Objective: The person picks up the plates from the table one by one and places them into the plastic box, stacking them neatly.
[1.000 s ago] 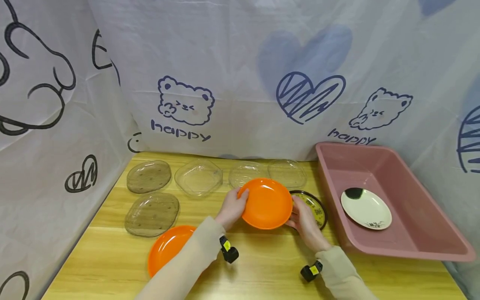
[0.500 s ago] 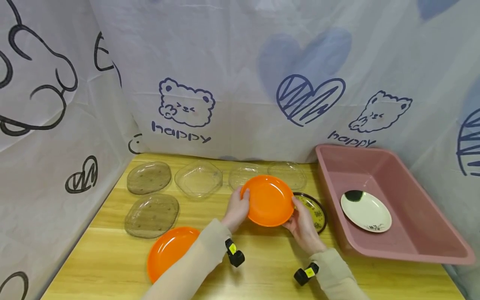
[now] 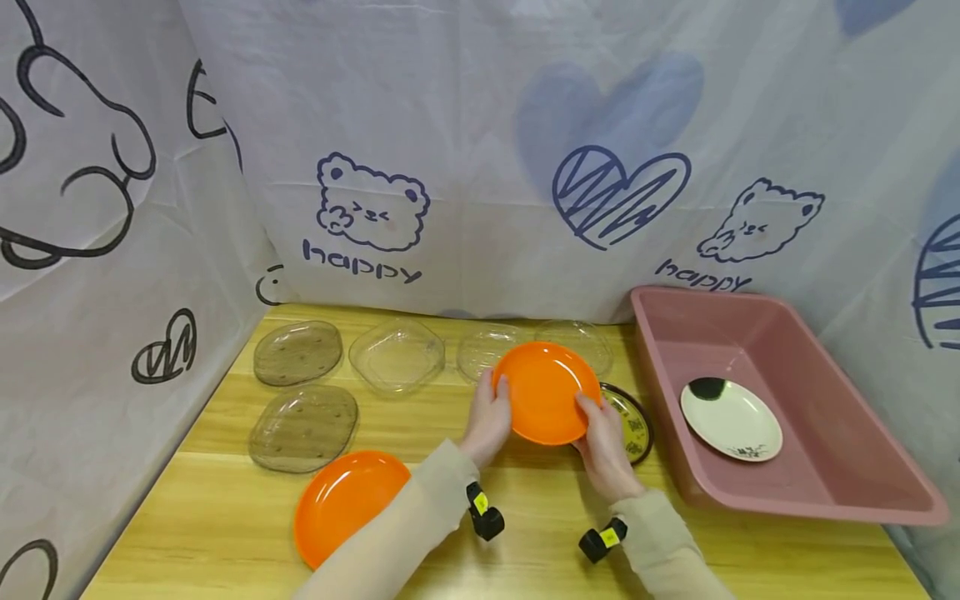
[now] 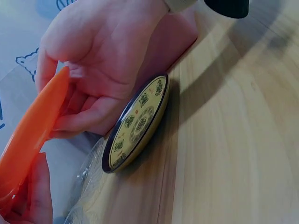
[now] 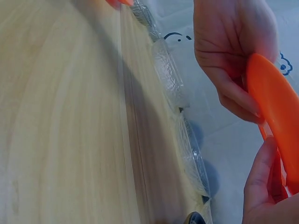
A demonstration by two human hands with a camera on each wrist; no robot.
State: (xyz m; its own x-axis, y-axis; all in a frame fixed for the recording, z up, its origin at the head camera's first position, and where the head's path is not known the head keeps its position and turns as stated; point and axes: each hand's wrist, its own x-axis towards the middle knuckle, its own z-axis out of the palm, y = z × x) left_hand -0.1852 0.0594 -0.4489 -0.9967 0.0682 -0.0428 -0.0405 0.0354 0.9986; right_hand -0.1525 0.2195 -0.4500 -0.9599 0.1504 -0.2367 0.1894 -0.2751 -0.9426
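An orange plate (image 3: 546, 392) is held up above the table between both hands, its inner face turned toward the head camera. My left hand (image 3: 489, 417) grips its left edge, thumb on the front and fingers behind. On the right edge my right hand (image 3: 606, 437) pinches the rim, the thumb over the front face. Both wrist views show the fingers reaching under the orange plate (image 4: 30, 126). Behind the right hand lies a yellow plate with a dark rim (image 3: 633, 425), partly hidden. A second orange plate (image 3: 341, 504) rests on the table, partly covered by the left sleeve.
A pink basin (image 3: 832, 467) stands at the right with a white plate (image 3: 731, 421) inside. Clear plastic lids or trays line the back, such as this diamond-shaped one (image 3: 397, 357). Two brownish see-through ones (image 3: 298, 354) sit at the left. A printed cloth (image 3: 480, 167) hangs behind.
Both hands have carried the orange plate slightly right and up. The right thumb has moved further onto its front face. The other plates and the basin stay put.
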